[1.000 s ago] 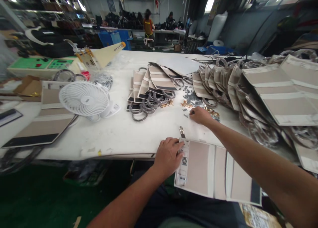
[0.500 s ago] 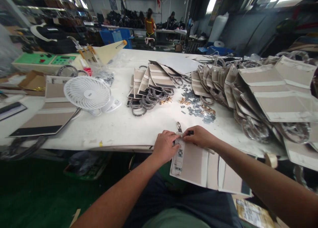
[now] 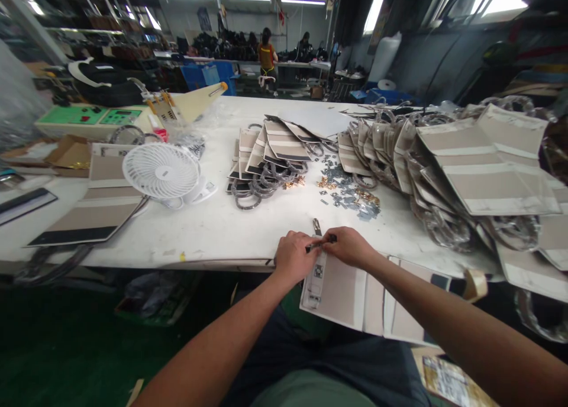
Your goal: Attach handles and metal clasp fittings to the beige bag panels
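Touching a flat beige panel (image 3: 344,286), partly over the near edge of the white table (image 3: 199,229), with the left hand (image 3: 293,254), fingers bent. Holding the right hand (image 3: 350,246) there too, fingers bunched close together. Cannot tell about any pinching, with the tips partly hidden. Seeing gray metal bits (image 3: 346,199) mid-table and a white fan (image 3: 164,172) on the table's left side.

The left hand (image 3: 295,256) and right hand (image 3: 348,245) meet at the far left corner of a panel (image 3: 341,300), which reaches right beneath the right forearm. Beyond the right hand, loose metal pieces (image 3: 348,195) lie on the table (image 3: 213,235), between a smaller panel stack (image 3: 284,144) and, farther right, a larger one (image 3: 483,164). Left of both hands stands a fan (image 3: 162,171).
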### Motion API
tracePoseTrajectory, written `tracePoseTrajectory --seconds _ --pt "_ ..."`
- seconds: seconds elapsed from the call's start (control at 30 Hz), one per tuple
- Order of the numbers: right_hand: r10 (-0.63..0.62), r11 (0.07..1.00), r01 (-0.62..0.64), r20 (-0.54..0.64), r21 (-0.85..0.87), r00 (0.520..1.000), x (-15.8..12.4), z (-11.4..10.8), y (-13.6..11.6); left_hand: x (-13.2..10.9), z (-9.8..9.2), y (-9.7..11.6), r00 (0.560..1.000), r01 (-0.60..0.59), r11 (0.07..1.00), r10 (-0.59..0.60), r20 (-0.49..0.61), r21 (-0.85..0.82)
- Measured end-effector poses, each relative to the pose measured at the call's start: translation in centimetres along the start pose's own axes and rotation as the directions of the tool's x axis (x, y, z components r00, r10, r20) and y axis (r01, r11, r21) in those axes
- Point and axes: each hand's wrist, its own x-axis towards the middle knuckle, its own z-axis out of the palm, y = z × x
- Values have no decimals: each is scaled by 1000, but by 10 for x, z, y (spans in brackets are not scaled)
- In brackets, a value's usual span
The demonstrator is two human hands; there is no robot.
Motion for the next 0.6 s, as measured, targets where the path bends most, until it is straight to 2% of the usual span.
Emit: tracePoseTrajectory --seconds 0.07,0.17,0.33,0.47,0.6 --pt "4 1000 -4 0 14 1000 -1 0 0 3 -2 3 999 29 1000 -29 24 -3" --pt "19 999 -18 -12 28 1000 -1 -1 0 12 -7 4 987 113 993 -107 122 -42" --pt "12 994 -17 47 107 999 6 -4 1 46 -14 -5 939 233 972 -218 267 -26" --pt "12 992 -19 58 126 998 11 -4 1 68 -16 -10 910 204 979 -183 372 -17" --pt "0 997 0 -4 83 1000 2 0 4 68 -17 -8 906 164 986 -146 397 -11"
